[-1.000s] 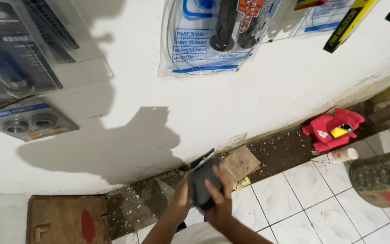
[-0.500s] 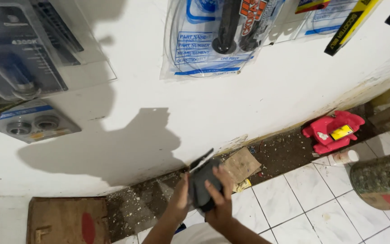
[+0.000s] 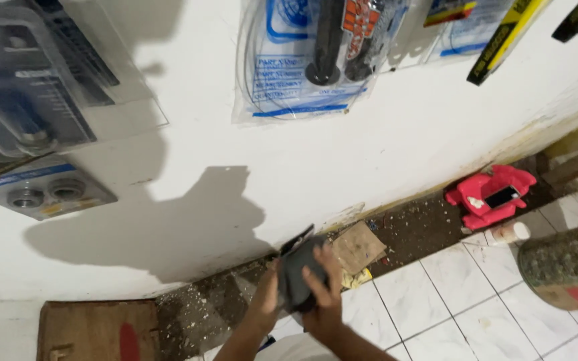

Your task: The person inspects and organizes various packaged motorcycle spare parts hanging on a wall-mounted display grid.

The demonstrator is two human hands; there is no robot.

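Both hands close around a dark grey pouch-like object [image 3: 297, 277], held low in front of a white wall [image 3: 382, 160]: the left hand [image 3: 267, 301] cups its near side from below, while the right hand [image 3: 326, 291] lies over its face, fingers [image 3: 316, 275] curled across it. A thin dark strip juts from its upper edge. Beneath the hands runs a strip of rubble and dirt [image 3: 409, 230] along the wall's base, with a scrap of cardboard [image 3: 358, 247] just beside them and white floor tiles [image 3: 449, 301] nearer the camera. A red plastic part [image 3: 490, 194] lies farther right. Packaged grips [image 3: 329, 47] hang overhead. The hold looks secure, but the object appears soft; should the fingers slacken, it would likely drop into the debris.
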